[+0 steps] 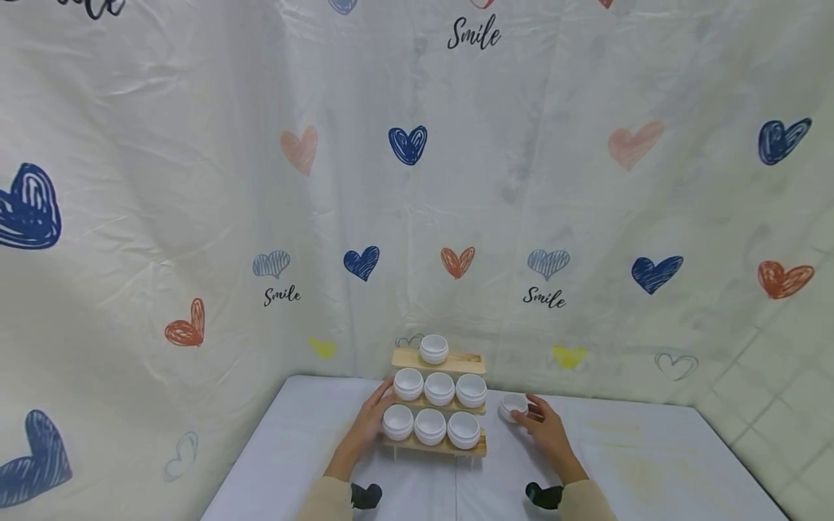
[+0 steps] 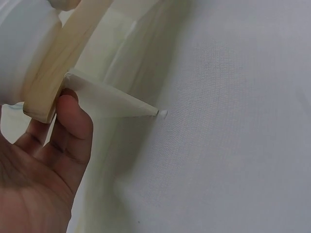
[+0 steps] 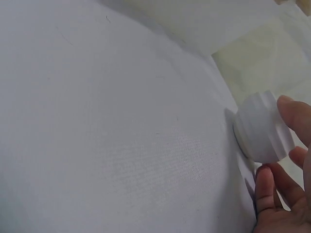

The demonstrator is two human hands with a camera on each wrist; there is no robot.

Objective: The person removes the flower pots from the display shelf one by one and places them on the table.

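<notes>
A tiered wooden rack (image 1: 469, 362) stands on the table with small white cups on its three shelves: one cup (image 1: 434, 349) on top, three on the middle shelf and three on the bottom. My left hand (image 1: 371, 414) grips the rack's left end; in the left wrist view its fingers curl at the end of a wooden shelf (image 2: 60, 63), beside a thin pale support (image 2: 112, 94). To the right of the rack, my right hand (image 1: 546, 428) holds another white cup (image 1: 513, 407) between thumb and fingers. In the right wrist view this cup (image 3: 261, 127) has ridged sides and its base is at the table surface.
A white cloth covers the table (image 1: 651, 449). Behind it hangs a pale curtain (image 1: 482, 202) printed with hearts and "Smile". The table's back edge runs close behind the rack and the held cup. Dark bands (image 1: 544, 496) sit at both wrists.
</notes>
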